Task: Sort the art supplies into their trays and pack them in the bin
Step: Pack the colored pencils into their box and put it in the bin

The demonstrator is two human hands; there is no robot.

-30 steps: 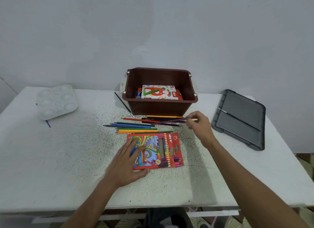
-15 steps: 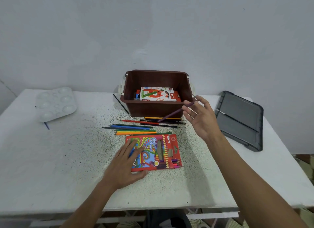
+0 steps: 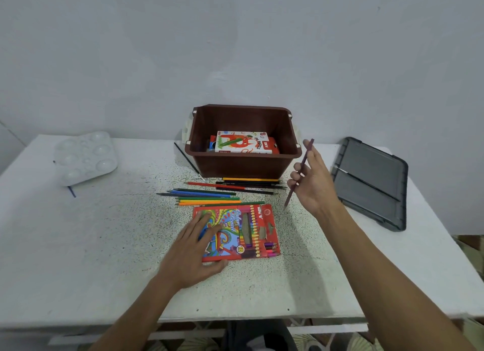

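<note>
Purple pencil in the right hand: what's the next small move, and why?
Probably lower the purple coloured pencil to the red cardboard pencil box, at the end nearest that hand, and slide it in. The right hand pinches it above the white speckled table, tip down, beside the box; the left hand lies flat on the box, and pencil ends show at that end.

Bin (image 3: 242, 164): brown plastic, smooth w/ a dull sheen. Inside it, an oil pastels box (image 3: 243, 142) is seen in printed card, slightly glossy. In front of bin, loose pencils (image 3: 209, 197) are smooth-painted, and the pencil pack (image 3: 235, 232) is glossy card. Left of bin, a palette (image 3: 85, 156) in shiny white plastic. Right of bin, a lid (image 3: 372, 180) in matt grey plastic and a purple pencil (image 3: 289, 197), dull finish. Table top (image 3: 104, 246) under bin: matt, speckled, rough-looking.
</note>
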